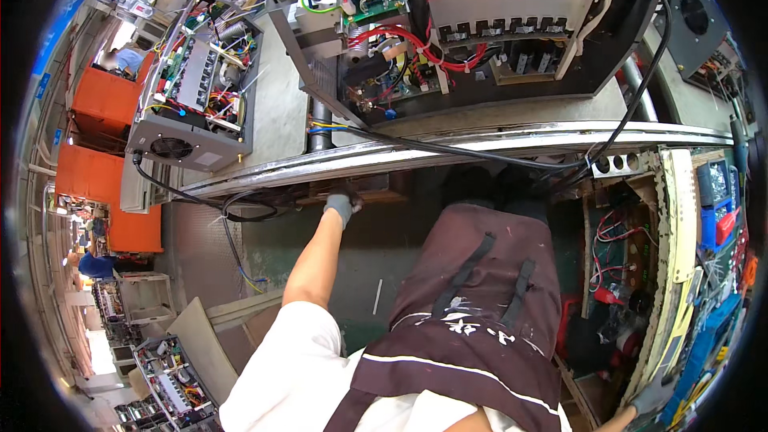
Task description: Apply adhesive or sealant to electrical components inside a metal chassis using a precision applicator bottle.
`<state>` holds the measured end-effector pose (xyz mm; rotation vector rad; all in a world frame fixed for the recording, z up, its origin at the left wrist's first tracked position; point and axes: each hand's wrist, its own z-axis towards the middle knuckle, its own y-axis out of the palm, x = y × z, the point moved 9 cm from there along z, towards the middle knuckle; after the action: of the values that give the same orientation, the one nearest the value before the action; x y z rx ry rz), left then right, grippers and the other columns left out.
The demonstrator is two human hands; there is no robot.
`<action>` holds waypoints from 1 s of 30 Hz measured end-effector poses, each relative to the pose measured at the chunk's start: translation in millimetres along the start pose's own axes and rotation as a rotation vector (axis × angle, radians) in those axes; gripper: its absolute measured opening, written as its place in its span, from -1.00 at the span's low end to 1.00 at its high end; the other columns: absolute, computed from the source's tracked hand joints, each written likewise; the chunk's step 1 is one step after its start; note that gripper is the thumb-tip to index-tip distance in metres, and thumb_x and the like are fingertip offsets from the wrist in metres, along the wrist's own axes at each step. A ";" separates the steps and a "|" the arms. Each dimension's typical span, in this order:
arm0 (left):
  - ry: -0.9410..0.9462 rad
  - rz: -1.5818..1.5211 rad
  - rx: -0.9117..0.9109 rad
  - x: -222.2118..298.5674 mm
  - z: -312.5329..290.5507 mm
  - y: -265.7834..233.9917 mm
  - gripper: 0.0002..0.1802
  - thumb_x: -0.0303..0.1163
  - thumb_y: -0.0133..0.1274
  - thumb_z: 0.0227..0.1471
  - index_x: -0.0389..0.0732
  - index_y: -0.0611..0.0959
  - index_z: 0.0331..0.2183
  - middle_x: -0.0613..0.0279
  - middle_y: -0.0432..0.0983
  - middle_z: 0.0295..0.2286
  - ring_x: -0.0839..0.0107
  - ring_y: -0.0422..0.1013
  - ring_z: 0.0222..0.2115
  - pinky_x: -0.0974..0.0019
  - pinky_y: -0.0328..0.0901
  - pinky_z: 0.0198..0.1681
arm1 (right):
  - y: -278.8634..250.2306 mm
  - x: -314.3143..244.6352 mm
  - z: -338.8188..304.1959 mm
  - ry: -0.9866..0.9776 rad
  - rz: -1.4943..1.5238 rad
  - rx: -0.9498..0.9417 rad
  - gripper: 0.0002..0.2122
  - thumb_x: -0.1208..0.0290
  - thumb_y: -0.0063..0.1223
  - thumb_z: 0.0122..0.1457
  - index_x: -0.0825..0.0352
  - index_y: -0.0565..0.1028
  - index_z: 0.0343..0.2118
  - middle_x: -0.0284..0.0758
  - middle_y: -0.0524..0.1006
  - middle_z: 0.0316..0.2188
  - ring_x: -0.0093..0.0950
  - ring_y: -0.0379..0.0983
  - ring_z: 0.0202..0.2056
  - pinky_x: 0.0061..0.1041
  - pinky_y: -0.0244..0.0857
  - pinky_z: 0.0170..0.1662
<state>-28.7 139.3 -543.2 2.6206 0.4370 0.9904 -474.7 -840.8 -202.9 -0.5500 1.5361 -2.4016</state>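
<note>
My left hand point(342, 206), in a grey glove, reaches under the bench's front edge. It is beside a brown box point(376, 190) in the shadow there; its fingers are mostly hidden, so their grip does not show. Far down at the lower right, my right hand point(654, 396), also gloved in grey, is by the tool-filled rack point(680, 272). Its fingers are too small and unclear to read. On the bench ahead of me stands a large opened electrical unit point(480, 48) with green circuit boards, red cables and black parts.
A second opened unit point(196, 88) with a fan grille stands to the left. A black cable point(480, 156) hangs along the metal bench edge point(448, 144). Orange bins point(96, 168) stand further left. A socket strip point(616, 166) sits at right, and loose wires point(254, 280) hang below the bench.
</note>
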 end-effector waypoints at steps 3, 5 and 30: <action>-0.186 0.840 0.273 -1.5 -53.3 115.0 -0.64 -0.11 -0.09 0.16 -0.21 0.59 -0.28 0.26 0.46 -0.58 0.43 0.42 -0.55 0.35 0.32 -0.44 | -7.4 101.9 -25.3 0.275 0.096 -0.009 -0.41 -0.06 -0.07 0.19 0.12 0.24 0.23 -0.31 0.36 0.12 -0.28 0.35 0.05 -0.19 0.24 0.12; -0.262 1.198 0.095 15.3 -111.2 161.8 -0.62 -0.11 -0.01 0.13 -0.24 0.58 -0.23 0.27 0.48 -0.49 0.44 0.42 -0.50 0.34 0.33 -0.36 | -18.2 67.7 -11.3 0.271 -0.167 -0.017 -0.42 -0.05 -0.07 0.20 0.11 0.24 0.23 -0.30 0.38 0.11 -0.28 0.37 0.03 -0.20 0.26 0.10; 1.663 0.691 0.239 383.6 -260.3 415.8 -0.58 -0.25 -0.18 0.27 -0.36 0.52 -0.02 0.08 0.47 -0.07 0.37 0.38 -0.08 0.31 0.19 0.08 | -66.0 -194.6 165.1 0.013 0.621 0.200 -0.47 0.05 0.11 0.06 0.35 0.42 0.01 -0.12 0.53 -0.23 -0.16 0.44 -0.18 -0.23 0.27 -0.02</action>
<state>141.3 -45.6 26.6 1.3690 -0.1261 3.2987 -227.7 -871.7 -116.6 -0.0031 1.2144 -2.0307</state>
